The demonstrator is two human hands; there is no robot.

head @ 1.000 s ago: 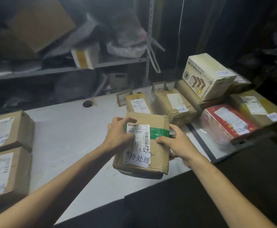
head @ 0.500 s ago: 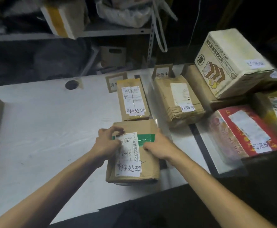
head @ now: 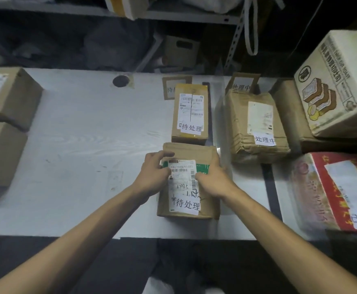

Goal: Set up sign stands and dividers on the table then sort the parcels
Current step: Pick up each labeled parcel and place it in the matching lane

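A brown parcel with green tape and a white label (head: 189,200) lies flat on the white table (head: 78,145), just in front of a narrower brown parcel (head: 191,114). My left hand (head: 154,175) grips its left edge, fingers curled over the top. My right hand (head: 212,179) holds its right side. Two small cardboard sign stands rise at the table's back, the left sign stand (head: 170,87) behind the narrow parcel and the right sign stand (head: 242,82) behind a wrinkled brown parcel (head: 256,126). A dark divider strip (head: 269,187) runs across the table right of the held parcel.
Two brown boxes (head: 6,96) sit at the table's left edge. On the right are a red box (head: 338,192) and a white toast carton (head: 338,81) stacked on a brown parcel. A metal shelf (head: 173,15) with bags and boxes stands behind the table.
The parcel has gone from lifted and tilted in both hands to lying flat on the table in front of the narrow parcel. Both hands stay on it.
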